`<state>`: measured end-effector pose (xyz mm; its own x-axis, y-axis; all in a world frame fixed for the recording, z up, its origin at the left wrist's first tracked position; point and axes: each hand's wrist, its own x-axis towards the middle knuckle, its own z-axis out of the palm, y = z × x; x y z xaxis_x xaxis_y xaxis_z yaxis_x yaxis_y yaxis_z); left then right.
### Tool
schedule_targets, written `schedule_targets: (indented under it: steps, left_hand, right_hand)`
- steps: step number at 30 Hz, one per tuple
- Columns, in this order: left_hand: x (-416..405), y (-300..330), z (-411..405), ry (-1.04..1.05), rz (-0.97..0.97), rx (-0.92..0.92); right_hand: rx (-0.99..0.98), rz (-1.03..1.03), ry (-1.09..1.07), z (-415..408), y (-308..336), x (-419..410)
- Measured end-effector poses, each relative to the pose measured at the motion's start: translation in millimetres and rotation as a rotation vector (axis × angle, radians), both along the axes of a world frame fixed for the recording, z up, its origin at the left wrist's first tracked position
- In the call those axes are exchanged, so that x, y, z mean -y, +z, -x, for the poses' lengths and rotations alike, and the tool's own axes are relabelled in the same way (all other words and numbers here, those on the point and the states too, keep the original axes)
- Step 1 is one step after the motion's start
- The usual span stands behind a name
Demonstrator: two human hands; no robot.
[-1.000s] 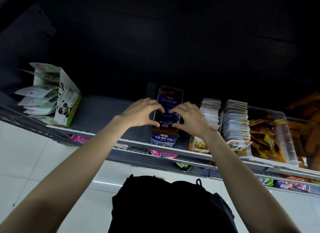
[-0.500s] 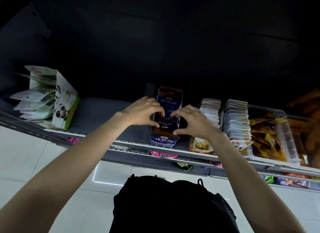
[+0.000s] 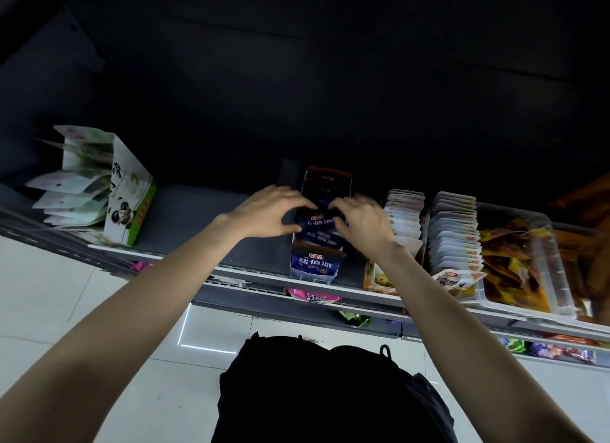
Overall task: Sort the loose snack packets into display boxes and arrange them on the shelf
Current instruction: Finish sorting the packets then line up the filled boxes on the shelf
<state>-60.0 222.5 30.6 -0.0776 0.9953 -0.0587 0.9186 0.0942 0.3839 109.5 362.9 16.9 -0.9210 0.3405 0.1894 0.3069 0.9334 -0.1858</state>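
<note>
Left hand (image 3: 270, 213): fingers curled onto the blue packets (image 3: 319, 223), gripping them from the left, centre of the frame.
Right hand (image 3: 361, 223): gripped the same packets from the right (fingertips blurred).
Blue packets: stood in the blue box (image 3: 315, 264), at the shelf's front edge.
Shelf (image 3: 198, 211): dark, across mid-frame.
Panda box (image 3: 130, 200): upper left, with pale packets.
White packets (image 3: 454, 231): rows right of centre.
Clear bin (image 3: 541, 271): far right, orange packets inside.
</note>
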Motion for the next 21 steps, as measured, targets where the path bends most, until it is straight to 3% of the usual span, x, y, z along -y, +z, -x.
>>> schedule_targets:
  steps: [5,8,11,13,17,21]
  left_hand:
    - [-18.0,-2.6,-1.3,0.191,-0.067,0.032]
    - [-25.2,-4.2,-3.2,0.379,-0.104,0.181]
    - [-26.1,-8.7,-1.7,0.57,-0.158,0.395]
    - [-24.9,-12.5,-4.7,0.606,-0.242,0.43]
    - [-24.8,-23.0,-14.4,0.676,-0.353,0.296]
    - [-19.1,-19.7,-27.6,0.857,-0.377,0.603]
  right_hand:
    - [0.08,0.083,-0.238,11.8,14.7,-4.6]
    - [0.087,0.321,-0.368,19.6,13.0,-14.9]
    - [-0.069,0.636,-0.501,22.3,7.4,-20.9]
    - [-0.206,0.717,-0.529,22.4,8.3,-16.8]
    - [-0.46,0.626,-0.473,12.1,14.2,1.7]
    - [-0.33,0.351,-0.397,-17.6,0.2,22.1]
